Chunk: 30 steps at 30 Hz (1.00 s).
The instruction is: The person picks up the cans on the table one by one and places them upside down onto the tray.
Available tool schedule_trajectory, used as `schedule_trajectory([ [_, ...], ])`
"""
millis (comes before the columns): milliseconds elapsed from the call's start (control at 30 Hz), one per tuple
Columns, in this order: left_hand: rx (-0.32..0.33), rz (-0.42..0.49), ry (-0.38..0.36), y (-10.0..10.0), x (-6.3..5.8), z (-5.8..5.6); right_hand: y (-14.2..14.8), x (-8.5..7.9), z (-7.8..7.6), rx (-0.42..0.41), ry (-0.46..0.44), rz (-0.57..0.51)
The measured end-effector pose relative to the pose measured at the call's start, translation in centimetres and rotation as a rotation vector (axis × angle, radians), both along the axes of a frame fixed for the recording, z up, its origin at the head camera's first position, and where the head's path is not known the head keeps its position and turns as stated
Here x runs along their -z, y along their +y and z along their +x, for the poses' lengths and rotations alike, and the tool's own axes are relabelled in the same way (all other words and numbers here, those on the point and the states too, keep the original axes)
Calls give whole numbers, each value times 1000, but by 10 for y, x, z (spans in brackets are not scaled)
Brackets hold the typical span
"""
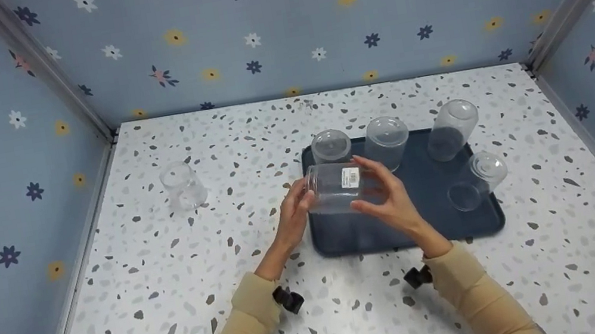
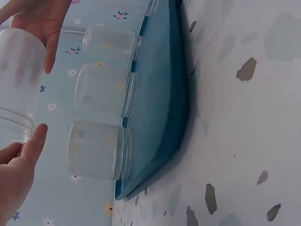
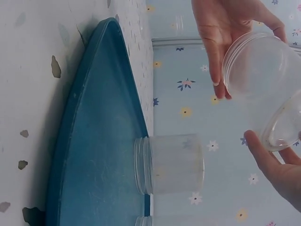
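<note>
Both hands hold a clear jar [image 1: 331,193] sideways above the left part of a dark blue tray [image 1: 415,220]. A small white barcode label [image 1: 350,177] shows on its side. My left hand [image 1: 290,216] grips the threaded mouth end, thumb and fingers on opposite sides of the rim. At the base end, my right hand [image 1: 393,199] has its thumb on the near side and its fingers on the far side. In the left wrist view, the held jar [image 2: 19,75] looks see-through, with fingers visible behind it.
Several similar jars stand mouth down on the tray, among them a back-left jar [image 1: 331,144], a back-middle jar [image 1: 387,143], and a front-right jar [image 1: 478,180]. Another clear jar [image 1: 183,186] is on the speckled table to the left. Flower-patterned panels [image 1: 275,31] enclose the table.
</note>
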<state>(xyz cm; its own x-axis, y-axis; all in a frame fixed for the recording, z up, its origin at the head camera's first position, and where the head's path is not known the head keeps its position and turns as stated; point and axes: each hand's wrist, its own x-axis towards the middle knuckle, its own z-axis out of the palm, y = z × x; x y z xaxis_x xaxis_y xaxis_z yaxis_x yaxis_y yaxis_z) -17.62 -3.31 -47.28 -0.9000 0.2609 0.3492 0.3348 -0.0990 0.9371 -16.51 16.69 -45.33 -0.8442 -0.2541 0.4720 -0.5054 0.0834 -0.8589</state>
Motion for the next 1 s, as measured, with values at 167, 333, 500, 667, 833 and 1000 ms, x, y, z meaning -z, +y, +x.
schedule_trajectory([
  [167,75,2,7,-4,0,-2,0,-10,3,24,2,43],
  [333,99,-16,21,-7,0,-3,3,-18,4,43,-4,84],
  [500,24,-30,5,-11,1,-4,7,-23,6,55,4,172],
  [667,-89,-43,11,-16,1,-5,15,-16,3,72,37,278],
  [833,-157,-103,33,-21,-1,-5,25,1,-9,79,39,389],
  [1000,-208,-202,62,-26,-2,-5,32,1,-13,71,46,551],
])
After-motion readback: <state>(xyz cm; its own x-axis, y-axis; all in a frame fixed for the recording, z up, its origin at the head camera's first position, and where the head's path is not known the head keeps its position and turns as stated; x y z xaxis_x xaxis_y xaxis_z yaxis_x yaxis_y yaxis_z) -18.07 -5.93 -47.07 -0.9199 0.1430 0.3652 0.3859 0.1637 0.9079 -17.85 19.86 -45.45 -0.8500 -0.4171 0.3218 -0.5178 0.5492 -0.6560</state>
